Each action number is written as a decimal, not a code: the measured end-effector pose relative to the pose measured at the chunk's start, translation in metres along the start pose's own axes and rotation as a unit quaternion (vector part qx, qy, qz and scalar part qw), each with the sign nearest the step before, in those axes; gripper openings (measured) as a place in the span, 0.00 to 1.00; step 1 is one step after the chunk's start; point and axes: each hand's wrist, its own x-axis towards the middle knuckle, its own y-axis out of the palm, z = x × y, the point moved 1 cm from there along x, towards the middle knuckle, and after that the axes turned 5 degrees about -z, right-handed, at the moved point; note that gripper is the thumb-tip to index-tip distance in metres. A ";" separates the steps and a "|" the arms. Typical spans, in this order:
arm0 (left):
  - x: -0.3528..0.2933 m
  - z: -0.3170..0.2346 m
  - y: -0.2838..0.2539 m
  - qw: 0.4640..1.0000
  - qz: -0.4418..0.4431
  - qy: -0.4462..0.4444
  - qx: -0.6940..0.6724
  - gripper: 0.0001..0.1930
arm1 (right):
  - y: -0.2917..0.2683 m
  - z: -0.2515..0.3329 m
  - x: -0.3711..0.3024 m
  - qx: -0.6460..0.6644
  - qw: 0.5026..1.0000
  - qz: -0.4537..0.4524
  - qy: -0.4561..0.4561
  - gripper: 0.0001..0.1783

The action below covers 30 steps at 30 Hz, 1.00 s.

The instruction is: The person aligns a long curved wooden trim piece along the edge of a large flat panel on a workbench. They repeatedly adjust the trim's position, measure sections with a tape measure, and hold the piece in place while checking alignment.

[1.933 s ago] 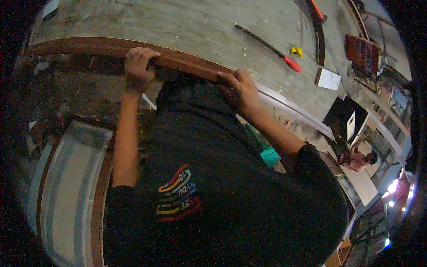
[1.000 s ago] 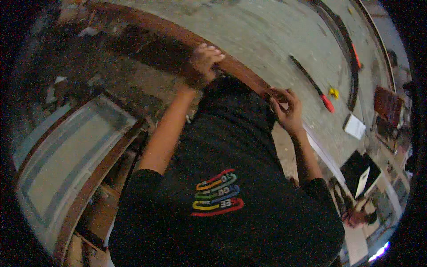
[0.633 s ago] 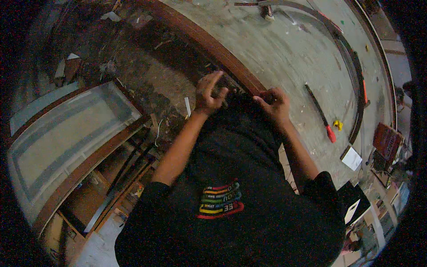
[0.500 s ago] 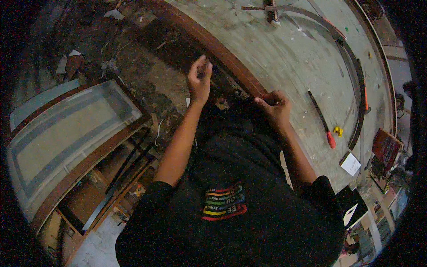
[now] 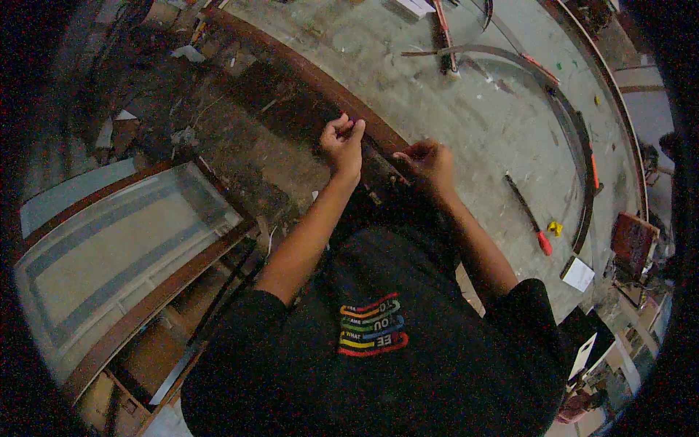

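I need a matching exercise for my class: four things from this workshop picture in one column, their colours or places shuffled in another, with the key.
Things
1. Right hand
2. Long slim tool
3. Small item on the tabletop
4. Framed panel

Descriptions
A. Yellow
B. Left of the left forearm
C. Near the brown edge strip
D. Dark, red at one end

Pairs: 1-C, 2-D, 3-A, 4-B

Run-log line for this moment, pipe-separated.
left hand: near brown edge, grip unclear | right hand: at brown edge, grip unclear | red-handled tool: lying on grey tabletop
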 end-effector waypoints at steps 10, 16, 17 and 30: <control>0.024 0.008 -0.038 0.997 0.052 -0.044 -0.030 0.14 | 0.033 0.054 0.032 0.016 0.999 0.042 -0.028 0.13; 0.010 0.027 -0.116 0.989 -0.101 -0.084 0.071 0.16 | 0.054 0.066 0.046 0.063 0.995 0.065 -0.050 0.13; 0.007 0.031 -0.127 0.987 -0.113 -0.106 0.051 0.15 | 0.057 0.068 0.049 0.043 0.997 0.062 -0.017 0.13; 0.010 0.075 -0.155 0.986 -0.098 -0.127 -0.047 0.13 | 0.073 0.124 0.087 -0.017 0.995 0.085 -0.053 0.15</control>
